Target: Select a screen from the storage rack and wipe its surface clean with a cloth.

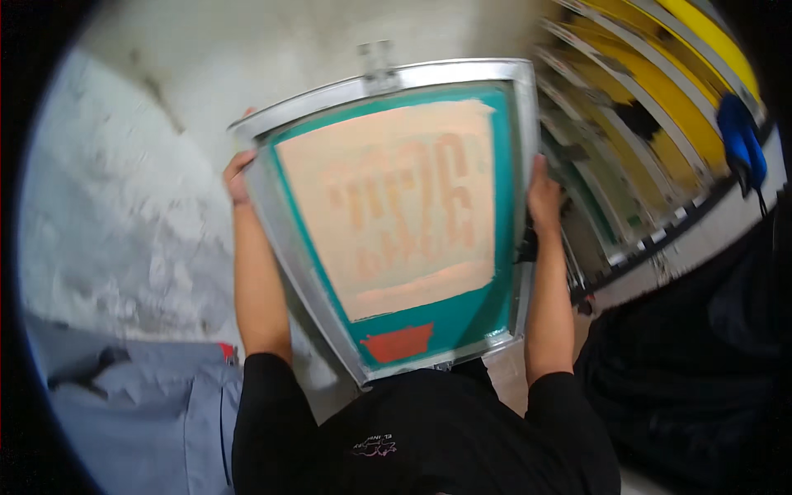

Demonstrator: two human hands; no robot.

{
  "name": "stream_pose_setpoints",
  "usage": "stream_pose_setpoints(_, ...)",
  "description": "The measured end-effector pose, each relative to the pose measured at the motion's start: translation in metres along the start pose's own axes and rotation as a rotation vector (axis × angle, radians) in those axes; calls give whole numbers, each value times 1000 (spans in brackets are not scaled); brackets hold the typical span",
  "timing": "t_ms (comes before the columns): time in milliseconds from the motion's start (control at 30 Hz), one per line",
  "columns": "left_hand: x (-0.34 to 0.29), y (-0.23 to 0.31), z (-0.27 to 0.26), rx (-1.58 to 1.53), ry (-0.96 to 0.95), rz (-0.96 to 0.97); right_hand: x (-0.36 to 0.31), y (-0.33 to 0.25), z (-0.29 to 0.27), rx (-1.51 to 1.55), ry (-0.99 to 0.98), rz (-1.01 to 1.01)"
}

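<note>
A screen printing frame with silver metal edges is held up in front of my body. Its mesh is green around a large pale peach area that bears faint darker shapes, with an orange-red patch near the bottom edge. At the frame's far left corner, my left hand grips the metal edge, its fingers partly hidden behind. My right hand grasps the right edge, with the thumb along the side and the other fingers mostly out of sight. A small metal bracket sits on the top bar.
To the right, a rack holds several more frames with yellow and green mesh. A blue item hangs at the rack's end. Grey cloth lies at lower left, black cloth at lower right. A worn pale wall stands at left.
</note>
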State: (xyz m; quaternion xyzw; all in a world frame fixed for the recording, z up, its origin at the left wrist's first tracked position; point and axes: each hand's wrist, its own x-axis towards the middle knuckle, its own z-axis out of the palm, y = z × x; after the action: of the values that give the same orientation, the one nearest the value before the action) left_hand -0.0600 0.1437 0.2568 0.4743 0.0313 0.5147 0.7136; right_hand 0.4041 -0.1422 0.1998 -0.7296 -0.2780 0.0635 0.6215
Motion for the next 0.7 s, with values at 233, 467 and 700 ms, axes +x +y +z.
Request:
stream_pose_setpoints(233, 0, -8, 10, -135, 8, -85, 4, 3, 12, 16, -95, 200)
stream_pose_setpoints(467, 2, -11, 23, -148, -7, -110, 10, 10, 17, 12, -135, 221)
stream_pose_setpoints(700, 4, -10, 25, -145, -32, -121, 12, 15, 15, 33, -136, 251)
